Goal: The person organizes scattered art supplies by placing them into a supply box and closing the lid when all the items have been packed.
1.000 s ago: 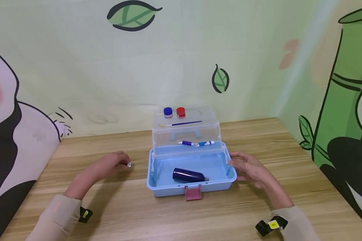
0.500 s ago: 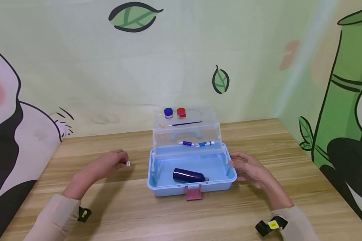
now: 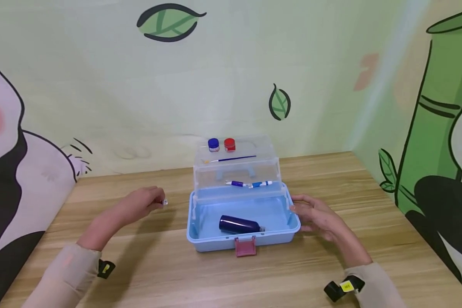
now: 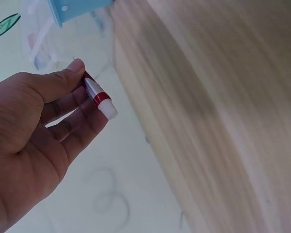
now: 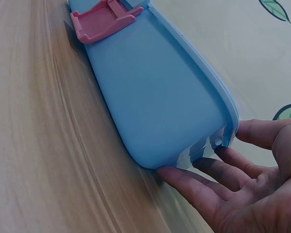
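Observation:
My left hand (image 3: pixel 140 205) is held left of the box, pinching a pen (image 4: pixel 97 96) with a red barrel, silver clip and white end between thumb and fingers. In the head view only the tip of this pen shows past the fingers. A light blue plastic box (image 3: pixel 238 246) with a pink latch (image 3: pixel 245 247) stands in the middle of the table, its clear upper part raised at the back. My right hand (image 3: pixel 319 218) grips the box's right end, thumb at the rim and fingers against the outer wall. A dark blue bottle (image 3: pixel 238 224) lies inside the box.
On the clear raised part (image 3: pixel 236 171) sit a blue-lidded jar (image 3: pixel 213 145), a red-lidded jar (image 3: pixel 229 145) and a thin paintbrush (image 3: pixel 231 159). Two pens, a purple one (image 3: pixel 236 183) and a blue one (image 3: pixel 261 184), lie lower down. A printed wall backs the wooden table (image 3: pixel 215 282).
My left hand has risen slightly away from me with the pen, still left of the box. The right hand keeps its place on the box, and the box's contents look unchanged.

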### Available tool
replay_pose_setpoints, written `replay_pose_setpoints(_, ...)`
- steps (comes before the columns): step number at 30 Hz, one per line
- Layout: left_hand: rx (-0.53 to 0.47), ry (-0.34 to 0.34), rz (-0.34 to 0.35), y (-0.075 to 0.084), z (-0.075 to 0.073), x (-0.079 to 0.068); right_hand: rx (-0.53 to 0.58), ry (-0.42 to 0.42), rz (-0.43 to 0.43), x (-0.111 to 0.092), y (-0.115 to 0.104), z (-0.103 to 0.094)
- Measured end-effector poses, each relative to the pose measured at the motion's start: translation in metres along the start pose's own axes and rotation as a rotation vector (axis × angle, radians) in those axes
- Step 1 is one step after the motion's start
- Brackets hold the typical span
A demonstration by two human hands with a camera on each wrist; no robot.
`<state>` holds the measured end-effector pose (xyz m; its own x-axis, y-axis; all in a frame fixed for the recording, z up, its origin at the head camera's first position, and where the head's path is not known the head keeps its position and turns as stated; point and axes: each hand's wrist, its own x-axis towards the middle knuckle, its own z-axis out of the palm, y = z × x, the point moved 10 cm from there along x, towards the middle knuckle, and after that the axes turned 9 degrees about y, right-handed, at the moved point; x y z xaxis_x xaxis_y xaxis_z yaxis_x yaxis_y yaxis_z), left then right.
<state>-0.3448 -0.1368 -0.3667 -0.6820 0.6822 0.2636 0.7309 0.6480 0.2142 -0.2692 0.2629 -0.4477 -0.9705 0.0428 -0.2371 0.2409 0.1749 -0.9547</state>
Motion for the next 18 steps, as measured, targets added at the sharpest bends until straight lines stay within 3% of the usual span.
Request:
replay_pose_setpoints(3, 0.015, 0.026, 0.036, 0.005, -0.004, 0.003, 0.005, 0.005, 0.008, 0.000, 0.001, 0.001)
replay_pose_setpoints(12, 0.049, 0.000, 0.005, 0.013, -0.015, 0.009, 0.011, -0.016, 0.001, 0.003, 0.000, 0.008)
replay_pose_setpoints(18, 0.019, 0.014, 0.015, 0.025, -0.021, 0.022, 0.000, -0.019, 0.007, 0.001, -0.001, 0.005)
